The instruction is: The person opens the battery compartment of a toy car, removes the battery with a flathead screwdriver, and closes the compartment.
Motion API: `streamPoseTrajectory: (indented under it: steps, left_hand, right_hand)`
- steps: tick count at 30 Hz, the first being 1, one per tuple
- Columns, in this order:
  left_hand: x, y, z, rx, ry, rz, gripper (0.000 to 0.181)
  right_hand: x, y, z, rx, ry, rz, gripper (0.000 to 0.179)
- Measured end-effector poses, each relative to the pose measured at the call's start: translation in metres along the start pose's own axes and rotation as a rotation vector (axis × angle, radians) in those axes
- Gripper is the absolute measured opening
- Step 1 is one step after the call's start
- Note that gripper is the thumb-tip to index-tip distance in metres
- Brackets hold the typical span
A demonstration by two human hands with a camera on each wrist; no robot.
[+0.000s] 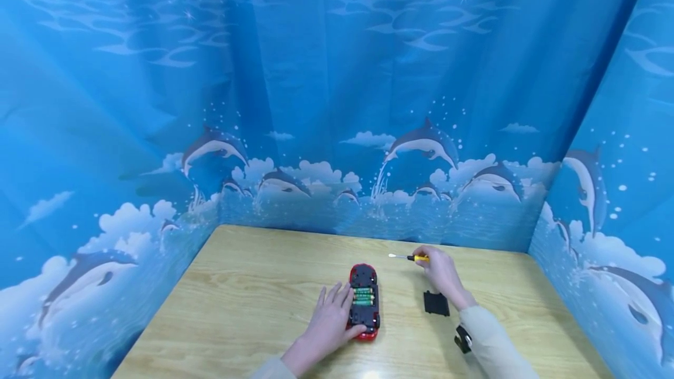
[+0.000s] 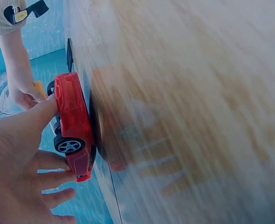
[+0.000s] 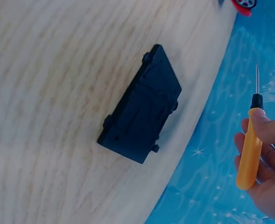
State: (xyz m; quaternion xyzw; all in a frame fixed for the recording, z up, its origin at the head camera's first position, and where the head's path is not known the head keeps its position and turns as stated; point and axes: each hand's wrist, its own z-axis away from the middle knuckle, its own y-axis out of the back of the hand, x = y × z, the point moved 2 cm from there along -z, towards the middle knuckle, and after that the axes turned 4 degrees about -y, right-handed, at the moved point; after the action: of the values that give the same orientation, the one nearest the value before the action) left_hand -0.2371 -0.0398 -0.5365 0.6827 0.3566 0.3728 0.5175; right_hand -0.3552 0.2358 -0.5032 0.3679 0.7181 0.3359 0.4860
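A red toy car [image 1: 364, 274] lies upside down on the table, its black underside facing up. Several green batteries [image 1: 363, 296] sit in its uncovered compartment. My left hand [image 1: 330, 312] rests along the car's left side with fingers spread and straight, the thumb over its near end; in the left wrist view the car's red body [image 2: 73, 105] touches that thumb. To the right, my right hand [image 1: 441, 271] grips a screwdriver by its yellow handle [image 3: 250, 156], with the metal shaft pointing left over the table in the head view.
A black battery cover [image 3: 142, 109] lies flat on the wooden table [image 1: 253, 285], right of the car and below the right hand in the head view. A blue curtain [image 1: 326, 86] printed with dolphins stands behind the table and along both sides.
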Motion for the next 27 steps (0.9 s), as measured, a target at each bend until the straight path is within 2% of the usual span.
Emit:
streamPoseTrajectory:
  steps: [5,11,19,27]
  left_hand:
    - [0.000,0.000,0.001,0.001,-0.003,-0.004,0.088]
    - [0.000,0.001,0.002,0.016,-0.009,-0.009,0.087]
    - [0.000,0.000,0.001,0.040,-0.018,-0.016,0.085]
    - [0.000,0.001,0.001,0.042,-0.023,-0.023,0.085]
  right_hand:
    - [0.007,-0.008,-0.009,-0.054,-0.039,-0.009,0.015]
    - [0.014,-0.017,-0.018,-0.071,-0.036,0.027,0.016]
    - [0.022,-0.024,-0.021,-0.128,-0.050,0.073,0.016]
    - [0.026,-0.030,-0.024,-0.137,-0.069,0.073,0.018]
